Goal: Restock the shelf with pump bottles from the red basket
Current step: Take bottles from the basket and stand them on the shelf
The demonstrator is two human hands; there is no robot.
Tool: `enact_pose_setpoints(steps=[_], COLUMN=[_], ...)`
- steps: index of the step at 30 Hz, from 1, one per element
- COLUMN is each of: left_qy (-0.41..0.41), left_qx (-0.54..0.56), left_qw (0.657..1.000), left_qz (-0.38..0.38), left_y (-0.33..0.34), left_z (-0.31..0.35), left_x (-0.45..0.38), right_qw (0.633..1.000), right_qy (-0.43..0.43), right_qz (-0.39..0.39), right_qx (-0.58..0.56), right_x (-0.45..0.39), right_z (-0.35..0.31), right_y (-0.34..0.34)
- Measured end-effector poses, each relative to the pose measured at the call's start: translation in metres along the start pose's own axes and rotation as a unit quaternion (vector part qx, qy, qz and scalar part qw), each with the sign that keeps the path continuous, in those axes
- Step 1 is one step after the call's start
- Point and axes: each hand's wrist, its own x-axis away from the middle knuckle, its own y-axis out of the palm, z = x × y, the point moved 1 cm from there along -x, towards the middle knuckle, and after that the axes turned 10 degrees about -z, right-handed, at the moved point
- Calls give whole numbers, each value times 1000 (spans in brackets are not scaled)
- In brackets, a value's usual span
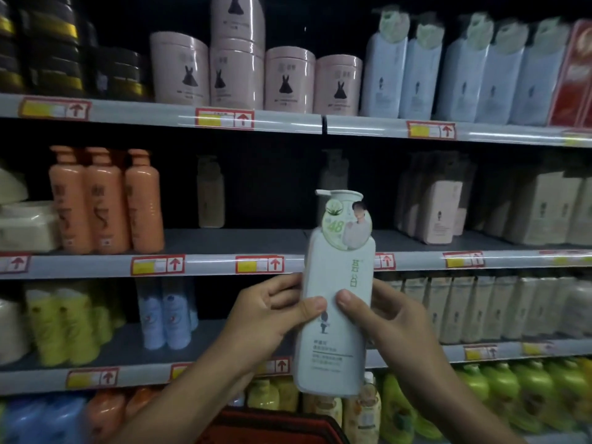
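1. A pale green pump bottle (336,299) is held upright in front of a shop shelf unit, its long axis running almost straight up, leaning slightly so the pump head tips a little right of the base, label facing the camera
2. Both hands grip the pump bottle around its middle: the left hand (272,315) wraps its left edge with the thumb pressed across the label, and the right hand (381,312) wraps its right edge, thumb also on the label; the two thumbs nearly meet
3. The two hands sit at about the same height on the pump bottle, neither plainly nearer to the shelf
4. Directly behind the pump bottle's upper half lies the middle shelf (237,241), with a bare stretch of board just left of the bottle's neck; this looks the likely place to set it, so the move would be forward and a little up
5. Further left of the pump bottle on that shelf stand orange bottles (105,200); to its right, pale boxed goods (439,209)
6. Below the pump bottle's base, at the bottom edge of view, a red basket (275,427) shows in part; its contents cannot be seen
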Motion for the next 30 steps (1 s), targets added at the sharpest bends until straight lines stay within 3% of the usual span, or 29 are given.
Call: enact_pose_setpoints(steps=[9, 16, 21, 30], left_qy=[27, 96, 119, 86], left_qx=[-7, -51, -84, -109], left_qw=[999, 994, 989, 988], left_qz=[-32, 14, 31, 67], left_y=[-3, -4, -5, -9], left_z=[10, 14, -1, -22], left_x=[-115, -211, -261, -318], right_qw=[995, 983, 981, 991], right_qy=[-82, -163, -169, -125], right_qz=[25, -4, -41, -2], right_qx=[53, 82, 86, 43], right_x=[-100, -193, -241, -297], right_z=[5, 16, 36, 75], right_y=[-43, -85, -112, -123])
